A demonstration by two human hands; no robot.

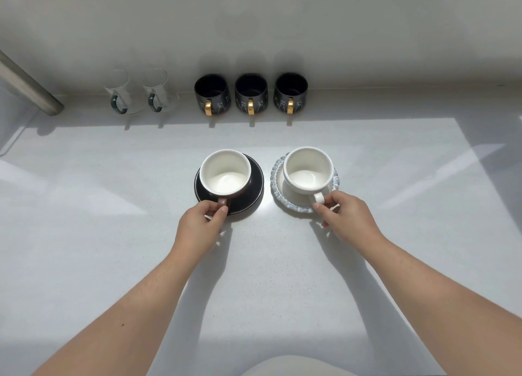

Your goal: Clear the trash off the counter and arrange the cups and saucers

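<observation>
A brown cup with a white inside [225, 172] stands on a black saucer [255, 186] at the counter's middle. My left hand [202, 223] pinches its brown handle. To the right, a white cup [308, 168] rests on a pale blue ruffled saucer [275, 175]. My right hand [346, 216] holds that cup's white handle between thumb and fingers. Both cups are upright and empty. No trash is in view.
Along the back wall stand two clear glass mugs with dark green handles [120, 94] [158, 91] and three black mugs with gold handles [211, 93] [251, 93] [291, 91]. A grey post [31, 84] leans in at the far left. The counter [395, 206] is white.
</observation>
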